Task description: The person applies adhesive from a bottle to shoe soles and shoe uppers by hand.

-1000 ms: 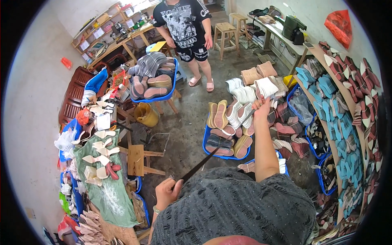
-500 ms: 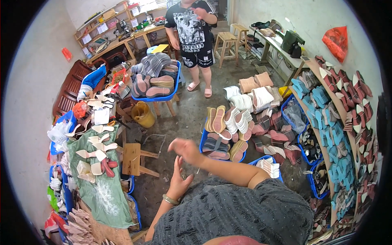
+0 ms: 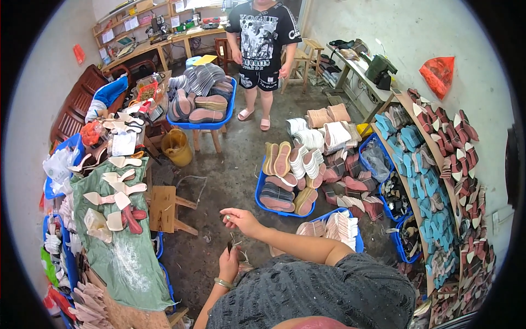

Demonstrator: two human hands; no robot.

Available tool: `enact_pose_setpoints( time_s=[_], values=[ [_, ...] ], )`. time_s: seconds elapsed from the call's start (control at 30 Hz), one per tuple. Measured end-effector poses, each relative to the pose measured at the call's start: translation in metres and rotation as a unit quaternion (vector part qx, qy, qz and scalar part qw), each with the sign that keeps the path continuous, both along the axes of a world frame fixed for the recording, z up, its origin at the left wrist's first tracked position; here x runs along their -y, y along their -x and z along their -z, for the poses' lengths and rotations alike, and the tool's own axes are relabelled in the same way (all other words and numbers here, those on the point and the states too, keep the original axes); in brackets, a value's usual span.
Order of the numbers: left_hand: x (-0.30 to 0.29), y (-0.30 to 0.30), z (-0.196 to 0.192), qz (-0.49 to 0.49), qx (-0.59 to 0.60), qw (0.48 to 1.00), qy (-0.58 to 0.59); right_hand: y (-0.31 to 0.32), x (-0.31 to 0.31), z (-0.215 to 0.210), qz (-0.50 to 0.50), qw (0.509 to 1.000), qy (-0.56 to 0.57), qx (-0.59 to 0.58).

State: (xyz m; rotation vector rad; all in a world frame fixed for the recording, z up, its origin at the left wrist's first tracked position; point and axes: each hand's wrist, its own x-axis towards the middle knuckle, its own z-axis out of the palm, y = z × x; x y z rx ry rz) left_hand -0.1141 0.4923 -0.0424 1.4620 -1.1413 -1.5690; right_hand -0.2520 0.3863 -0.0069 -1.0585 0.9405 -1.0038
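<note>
My left hand [image 3: 229, 264], with a bangle at the wrist, is closed around a slim dark object [image 3: 229, 247] that pokes up past the fingers; its kind is not clear. Just above it, my right hand [image 3: 244, 221] reaches in from the right with thumb and fingers pinched together. Whatever small thing lies in that pinch is too tiny to name. Thin pale strands [image 3: 236, 240] show between the two hands. Both hands are over the floor, near a wooden stool [image 3: 163, 208] on the left and a blue basket of shoe soles [image 3: 262, 205] ahead.
A table with a green cloth [image 3: 129, 268] carries pale sole pieces at left. Another person [image 3: 260, 49] stands ahead beside a blue basin [image 3: 211, 125] of soles. Stacked soles [image 3: 334, 134] lie on the floor; a slanted rack [image 3: 413, 181] holds blue and dark red pieces at right.
My hands have come down; the spread left fingers are now closed on the dark object, and the right fingers pinch. The other person has lowered a raised hand. The view has shifted slightly.
</note>
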Motion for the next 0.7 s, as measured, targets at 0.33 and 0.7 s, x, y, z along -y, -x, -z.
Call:
enact_pose_setpoints(
  time_s=[0.33,0.7],
  values=[
    [-0.064,-0.061,0.032,-0.067,0.015,0.990,-0.122,0.017,-0.052,0.127,-0.063,0.961,-0.199,-0.180],
    [-0.121,-0.073,0.062,-0.058,0.152,0.970,-0.182,0.062,-0.120,0.298,-0.422,0.693,-0.153,-0.564]
  ],
)
